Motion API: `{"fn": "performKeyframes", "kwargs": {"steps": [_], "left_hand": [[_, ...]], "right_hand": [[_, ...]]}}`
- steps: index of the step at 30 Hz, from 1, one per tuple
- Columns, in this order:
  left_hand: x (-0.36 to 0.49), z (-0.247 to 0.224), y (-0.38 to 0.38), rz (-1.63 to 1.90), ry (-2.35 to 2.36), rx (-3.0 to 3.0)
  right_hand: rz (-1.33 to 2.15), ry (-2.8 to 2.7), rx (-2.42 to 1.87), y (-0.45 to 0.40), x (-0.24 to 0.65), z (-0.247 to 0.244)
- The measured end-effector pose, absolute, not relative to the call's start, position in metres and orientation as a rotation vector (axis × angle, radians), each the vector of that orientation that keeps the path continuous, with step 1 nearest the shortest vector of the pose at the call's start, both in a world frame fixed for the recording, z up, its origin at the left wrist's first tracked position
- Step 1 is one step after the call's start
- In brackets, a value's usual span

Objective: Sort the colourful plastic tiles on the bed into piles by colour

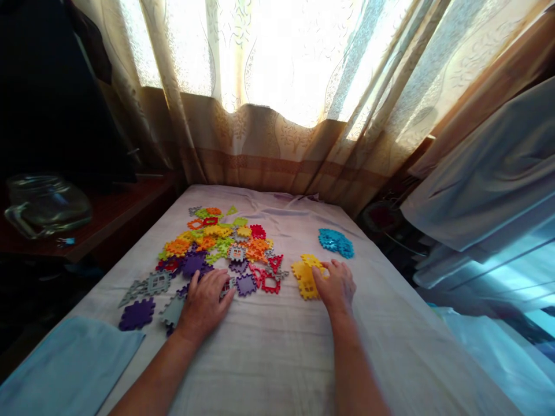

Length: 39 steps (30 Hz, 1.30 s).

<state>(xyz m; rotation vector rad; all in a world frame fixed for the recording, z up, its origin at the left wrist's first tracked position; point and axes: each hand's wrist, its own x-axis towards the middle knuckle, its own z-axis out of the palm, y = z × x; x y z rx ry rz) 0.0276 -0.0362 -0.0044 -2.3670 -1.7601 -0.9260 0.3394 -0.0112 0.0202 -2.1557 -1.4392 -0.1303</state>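
Here, yellow notched tiles (306,282) touch the right hand (336,285) on its left, a gray window tile (226,285) lies under the left hand (206,301), both grips unclear.

The yellow pieces (304,282) look like moulded plastic, flat-faced with a soft sheen; the blue pieces (333,241) are plastic too, glossier, with bright glints. The purple piece (137,314) reads as matt plastic. Beneath lies a pale woven sheet (277,364), lightly creased. The folded blue cloth (65,364) looks smooth, the jug (52,202) clear and shiny, the patterned curtain (269,144) thin fabric.
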Motion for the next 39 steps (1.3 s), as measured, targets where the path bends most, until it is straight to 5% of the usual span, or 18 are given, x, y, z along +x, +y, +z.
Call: {"fn": "performKeyframes", "kwargs": {"steps": [8,16,39], "left_hand": [[0.019,0.001,-0.036,-1.241,-1.687,-2.300],[0.014,0.006,-0.031,-1.578,-2.011,-2.125],[0.013,0.003,-0.031,-1.583,-2.000,-2.188]], "right_hand": [[-0.007,-1.354,-2.314,-0.009,0.367,0.008],[0.031,-1.838,-1.782,0.001,0.274,0.028],[0.105,-2.099,-2.028,0.043,0.202,0.038]]}}
